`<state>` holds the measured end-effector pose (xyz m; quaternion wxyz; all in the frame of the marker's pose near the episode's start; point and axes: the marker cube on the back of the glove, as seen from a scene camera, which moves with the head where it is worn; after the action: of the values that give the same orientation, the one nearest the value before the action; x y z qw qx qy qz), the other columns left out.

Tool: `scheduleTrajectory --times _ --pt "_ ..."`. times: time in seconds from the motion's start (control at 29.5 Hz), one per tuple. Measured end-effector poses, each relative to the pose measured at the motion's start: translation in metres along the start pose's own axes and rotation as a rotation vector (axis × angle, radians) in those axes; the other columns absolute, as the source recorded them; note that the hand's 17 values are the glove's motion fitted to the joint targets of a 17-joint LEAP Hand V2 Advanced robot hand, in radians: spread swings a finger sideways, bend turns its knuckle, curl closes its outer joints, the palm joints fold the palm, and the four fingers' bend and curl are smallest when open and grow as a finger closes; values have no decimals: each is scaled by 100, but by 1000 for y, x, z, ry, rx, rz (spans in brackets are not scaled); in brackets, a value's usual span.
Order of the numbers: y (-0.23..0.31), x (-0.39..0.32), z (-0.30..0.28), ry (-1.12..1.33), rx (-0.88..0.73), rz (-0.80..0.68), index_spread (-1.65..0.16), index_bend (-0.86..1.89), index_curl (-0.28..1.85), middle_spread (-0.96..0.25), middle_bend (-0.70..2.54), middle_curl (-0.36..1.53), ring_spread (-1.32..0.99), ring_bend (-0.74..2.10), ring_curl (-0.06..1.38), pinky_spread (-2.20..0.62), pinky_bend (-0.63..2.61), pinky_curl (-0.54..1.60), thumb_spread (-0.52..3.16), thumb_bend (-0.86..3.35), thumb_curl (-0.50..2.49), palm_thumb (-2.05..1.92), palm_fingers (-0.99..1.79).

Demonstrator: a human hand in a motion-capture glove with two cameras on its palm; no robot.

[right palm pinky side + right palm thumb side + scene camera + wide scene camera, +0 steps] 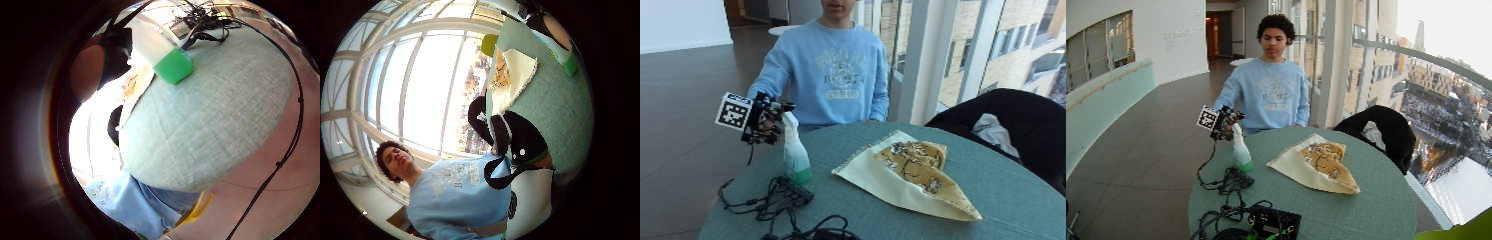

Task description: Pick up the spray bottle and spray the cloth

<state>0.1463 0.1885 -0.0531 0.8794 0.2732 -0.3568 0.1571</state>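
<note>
Gloved right hand point(766, 122) at spray bottle point(795, 152) top

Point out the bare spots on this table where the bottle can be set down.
Bare tabletop lies right of the cloth, toward the black coat, and between the cloth and the spray bottle. The cables crowd the edge nearest the bottle.

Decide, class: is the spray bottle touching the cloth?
Apart. The outside view shows bare table between the spray bottle and the cloth's nearest edge.
</note>
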Motion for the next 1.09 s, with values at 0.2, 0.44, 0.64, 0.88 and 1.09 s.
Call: scheduleTrajectory --times 0.2,0.44,0.64,0.88,1.09 --pt "-44 23 6 -88 22 67 -37 13 26 -6 22 37 0 30 29 19 33 33 116 0 33 72 61" --pt "-83 34 29 -157 13 78 -37 12 26 -6 21 37 -1 31 31 18 34 34 110 -1 34 77 62" --pt "-108 36 40 -163 73 71 -37 13 25 -6 20 37 -3 34 32 16 35 35 106 -1 35 81 66" --pt "-113 34 45 -145 199 34 -32 26 33 -8 18 37 -7 36 32 13 26 32 102 2 40 92 92" --pt "-113 8 52 -98 199 -15 -28 24 36 -9 18 38 -8 40 34 9 24 33 88 0 46 99 111"
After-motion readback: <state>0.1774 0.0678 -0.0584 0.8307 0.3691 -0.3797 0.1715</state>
